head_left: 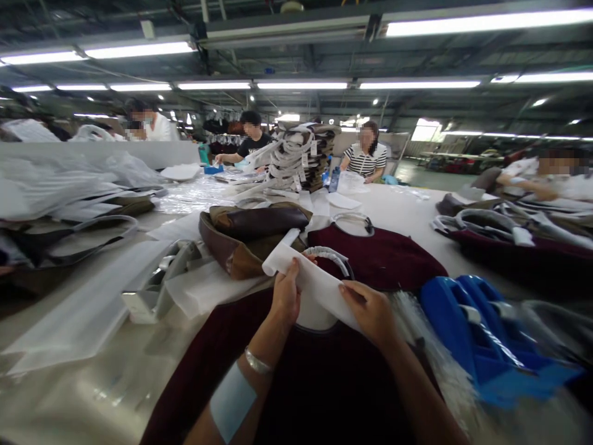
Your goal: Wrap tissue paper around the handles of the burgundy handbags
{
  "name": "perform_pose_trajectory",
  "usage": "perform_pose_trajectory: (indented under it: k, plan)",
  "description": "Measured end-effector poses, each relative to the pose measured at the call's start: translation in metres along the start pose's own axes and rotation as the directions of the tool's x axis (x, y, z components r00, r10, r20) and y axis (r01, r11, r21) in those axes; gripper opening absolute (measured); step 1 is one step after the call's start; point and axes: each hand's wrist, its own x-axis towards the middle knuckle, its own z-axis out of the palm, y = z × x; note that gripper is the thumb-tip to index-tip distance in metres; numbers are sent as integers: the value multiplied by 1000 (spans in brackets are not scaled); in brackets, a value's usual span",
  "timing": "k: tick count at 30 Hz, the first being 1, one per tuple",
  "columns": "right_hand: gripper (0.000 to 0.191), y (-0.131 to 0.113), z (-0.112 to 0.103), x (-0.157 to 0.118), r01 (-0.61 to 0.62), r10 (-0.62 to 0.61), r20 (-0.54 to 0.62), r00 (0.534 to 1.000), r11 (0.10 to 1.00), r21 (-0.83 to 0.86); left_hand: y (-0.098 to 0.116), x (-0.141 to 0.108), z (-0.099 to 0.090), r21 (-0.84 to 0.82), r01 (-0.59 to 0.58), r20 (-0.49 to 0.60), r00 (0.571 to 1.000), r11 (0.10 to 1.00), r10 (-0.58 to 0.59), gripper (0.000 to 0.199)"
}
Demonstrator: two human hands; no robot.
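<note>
A strip of thin white wrapping sheet (319,284) stretches between my two hands, slanting down to the right. My left hand (286,293) is closed on it near its upper left end, which curls over. Fingers of my right hand (368,306) pinch the strip's lower right part. Below lies a dark maroon bag (222,346), whose handle (327,253) is wrapped in whitish material and shows just behind the strip. My forearms hide part of the bag. A second maroon bag (384,253) with a ring-shaped pale handle lies just beyond.
Blue tape dispensers (467,334) stand at right, a grey dispenser (162,278) at left. White sheets (88,303) lie on the left. A brown bag (250,235) sits ahead, before stacked bags with wrapped handles (296,154). Several people work around the table.
</note>
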Motion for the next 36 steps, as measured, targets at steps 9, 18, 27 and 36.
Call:
perform_pose_trajectory:
  k: [9,18,27,36]
  plan:
    - [28,1,5,-2,-10,12,-96,995,1000,24,-22,-21,9,206,147,165,969,967,-182,49]
    - [29,-9,-2,-1,19,-19,8,1000,1000,14,-27,-16,5,321,94,-17,995,942,-94,37]
    - [26,-2,-7,1,-174,181,-48,982,976,127,-16,-30,4,585,-498,609,791,639,59,30]
    - [36,2,-15,3,-500,435,321,841,398,769,-29,-28,-3,408,-912,913,407,-50,23,54]
